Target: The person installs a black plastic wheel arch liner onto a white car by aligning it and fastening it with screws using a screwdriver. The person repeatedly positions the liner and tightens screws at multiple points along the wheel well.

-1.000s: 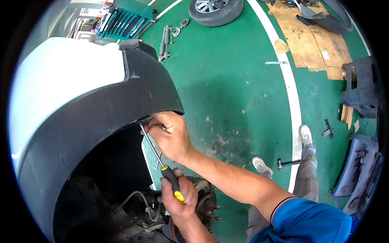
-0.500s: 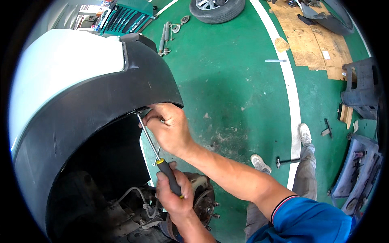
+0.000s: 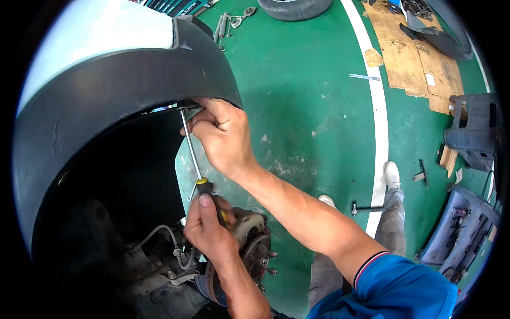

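Note:
My left hand (image 3: 212,228) is closed round the black and yellow handle of a screwdriver (image 3: 191,146). Its steel shaft rises steeply, and the tip meets the underside of the black wheel arch trim (image 3: 138,74), where it is hard to make out. My right hand (image 3: 223,133) is beside the tip, fingers bent up against the trim's lower edge and thumb curled in. Whatever those fingers pinch is hidden. A thin bent metal rod (image 3: 192,191) shows beside the screwdriver's shaft; what holds it is unclear.
Below my hands are the bare wheel hub (image 3: 257,255) and a hose (image 3: 159,228). A white body panel (image 3: 111,32) lies above the trim. On the green floor are a tyre (image 3: 295,9), cardboard (image 3: 404,58), a grey plastic stool (image 3: 473,127) and a ratchet (image 3: 366,208).
The trim and both hands appear higher in the picture as the view has shifted. My left thumb and fingers have changed position on the screwdriver handle. My right hand stays at the trim's edge.

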A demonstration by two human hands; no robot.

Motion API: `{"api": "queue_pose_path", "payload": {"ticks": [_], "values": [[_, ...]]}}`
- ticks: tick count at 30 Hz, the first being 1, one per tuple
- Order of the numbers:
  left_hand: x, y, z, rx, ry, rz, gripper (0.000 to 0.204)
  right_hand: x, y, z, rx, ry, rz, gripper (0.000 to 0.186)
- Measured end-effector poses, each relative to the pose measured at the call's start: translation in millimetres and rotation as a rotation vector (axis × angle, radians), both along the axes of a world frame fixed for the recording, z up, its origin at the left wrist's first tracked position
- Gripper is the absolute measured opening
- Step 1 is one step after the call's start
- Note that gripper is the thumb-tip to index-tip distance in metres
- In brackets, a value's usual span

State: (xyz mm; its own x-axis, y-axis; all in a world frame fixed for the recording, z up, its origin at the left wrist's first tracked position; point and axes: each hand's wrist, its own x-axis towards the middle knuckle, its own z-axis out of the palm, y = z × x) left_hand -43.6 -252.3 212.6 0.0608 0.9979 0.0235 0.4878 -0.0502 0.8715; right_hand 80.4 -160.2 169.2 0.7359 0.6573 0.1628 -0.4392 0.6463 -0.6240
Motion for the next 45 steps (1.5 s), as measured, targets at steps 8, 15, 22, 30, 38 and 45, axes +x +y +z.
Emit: {"api": "queue_pose_path", "payload": {"ticks": [8,15,22,30,38,45], "values": [[6,-6,11,-0.376,-0.663,-0.004,0.048,4,-3,-1,-0.042,-0.019,0.017,0.046],[12,-5,4,0.063,0.061,0.059,0.037,4,-6,3,-0.073,-0.033,0.031,0.047],[2,-3,7,-0.290,-0.551,0.002,0.043,8,-4,-2,-0.084,-0.087,0.031,0.047],[-2,0,6,0.000,-0.066,-0.023,0.041,1,-6,2,-0.078,-0.047,0.055,0.046],[2,-4,24,-0.422,-0.763,-0.063,0.043,5,-8,5,-0.106,-0.073,0.075,0.051],[2,-4,18,-0.252,-0.381,-0.100,0.045,3,-11,3,-0.095,-0.067,0.156,0.060]]}}
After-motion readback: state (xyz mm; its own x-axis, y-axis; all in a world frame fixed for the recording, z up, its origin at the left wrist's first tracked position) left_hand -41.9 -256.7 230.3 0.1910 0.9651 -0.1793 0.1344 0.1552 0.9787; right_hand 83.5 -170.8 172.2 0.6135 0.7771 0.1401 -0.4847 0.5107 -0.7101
